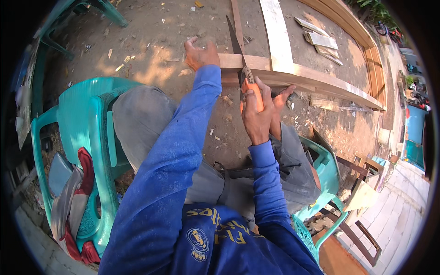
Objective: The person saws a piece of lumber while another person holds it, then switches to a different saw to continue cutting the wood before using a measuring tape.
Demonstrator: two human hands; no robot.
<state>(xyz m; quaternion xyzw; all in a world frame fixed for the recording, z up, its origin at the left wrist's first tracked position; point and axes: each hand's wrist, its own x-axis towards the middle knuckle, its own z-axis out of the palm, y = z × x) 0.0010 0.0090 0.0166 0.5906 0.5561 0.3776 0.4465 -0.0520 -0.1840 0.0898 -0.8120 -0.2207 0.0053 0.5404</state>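
Left hand [201, 55] at wooden beam [311, 77], right hand [260, 118] around tapered, orange-handled saw [247, 75]

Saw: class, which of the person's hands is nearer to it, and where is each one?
Right. The right hand grips the saw by its handle; the left hand is apart from it, to its left, at the beam's near end.

Noting bare brown dirt ground [156, 34], lying sunlit in patches. Seeing small wood chips [119, 68] lying scattered across it. Finding pale board offcuts [323, 41] lying loosely heaped at upper right, partly overlapping. Spotting a short wood piece [323, 103] lying flat farther down, right of centre. Also logging a green plastic leg [112, 13] standing on the dirt, upper left.
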